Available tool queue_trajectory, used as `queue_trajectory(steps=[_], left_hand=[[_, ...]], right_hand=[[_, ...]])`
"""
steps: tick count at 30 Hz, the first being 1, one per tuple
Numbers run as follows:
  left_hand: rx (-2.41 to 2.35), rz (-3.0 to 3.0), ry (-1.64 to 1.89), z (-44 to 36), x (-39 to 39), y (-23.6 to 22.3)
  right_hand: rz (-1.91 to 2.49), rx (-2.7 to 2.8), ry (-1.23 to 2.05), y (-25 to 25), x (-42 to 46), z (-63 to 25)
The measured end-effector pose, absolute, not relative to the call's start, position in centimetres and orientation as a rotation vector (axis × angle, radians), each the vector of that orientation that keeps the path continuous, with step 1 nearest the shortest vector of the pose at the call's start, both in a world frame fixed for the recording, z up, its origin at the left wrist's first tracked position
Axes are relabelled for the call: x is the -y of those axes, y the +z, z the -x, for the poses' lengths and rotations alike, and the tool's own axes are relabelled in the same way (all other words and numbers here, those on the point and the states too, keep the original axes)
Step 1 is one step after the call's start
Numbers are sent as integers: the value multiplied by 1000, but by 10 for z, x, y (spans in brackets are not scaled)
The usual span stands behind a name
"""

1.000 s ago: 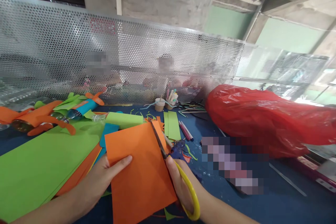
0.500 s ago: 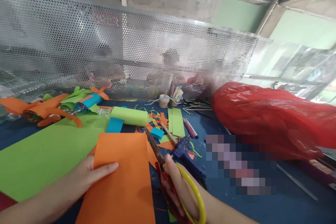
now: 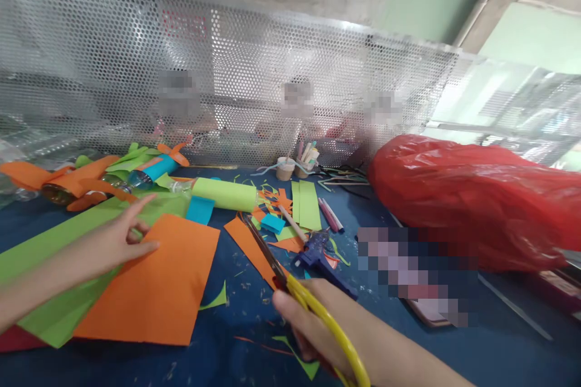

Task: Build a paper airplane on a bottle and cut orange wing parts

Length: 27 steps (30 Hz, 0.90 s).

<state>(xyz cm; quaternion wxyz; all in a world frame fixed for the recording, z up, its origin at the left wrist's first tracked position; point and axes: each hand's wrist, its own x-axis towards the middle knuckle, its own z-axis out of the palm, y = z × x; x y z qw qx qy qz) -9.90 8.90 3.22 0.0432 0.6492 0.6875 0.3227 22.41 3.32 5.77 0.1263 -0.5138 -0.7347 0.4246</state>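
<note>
Blue surface (image 3: 213, 363) is spreading beneath everything, and nearest, at 12 o'clock from the wearer, the right hand (image 3: 349, 323) is gripping scissors (image 3: 293, 285), while at 10 the left hand (image 3: 113, 240) is spreading its fingers loosely, its thumb seemingly touching a smooth, broad orange sheet (image 3: 157, 296). Cutting is looking partly done: one narrow orange strip (image 3: 249, 249) is lying separate at 11, though how much is remaining is not showing. Farther, a green-wrapped bottle (image 3: 224, 195) is lying at 11, before a perforated panel (image 3: 254, 66).
</note>
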Motion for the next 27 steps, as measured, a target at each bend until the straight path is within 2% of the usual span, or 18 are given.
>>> queue_trajectory(steps=[3, 5, 9, 13, 20, 27], left_hand=[[-2053, -2442, 745, 99, -91, 36], [-1907, -2582, 721, 88, -89, 35], [-1306, -2774, 497, 44, -78, 20], [-1074, -2779, 256, -1, -69, 14], [-973, -2776, 319, -19, -72, 9], [-895, -2710, 347, -4, -66, 26]], right_hand=[[1724, 2436, 548, 61, -36, -226], [1840, 2489, 309, 58, -38, -224], [1845, 2517, 289, 49, -39, -221], [1837, 2451, 262, 47, -42, -224], [1946, 2467, 206, 53, -45, -232], [2206, 2432, -123, 55, -54, -240]])
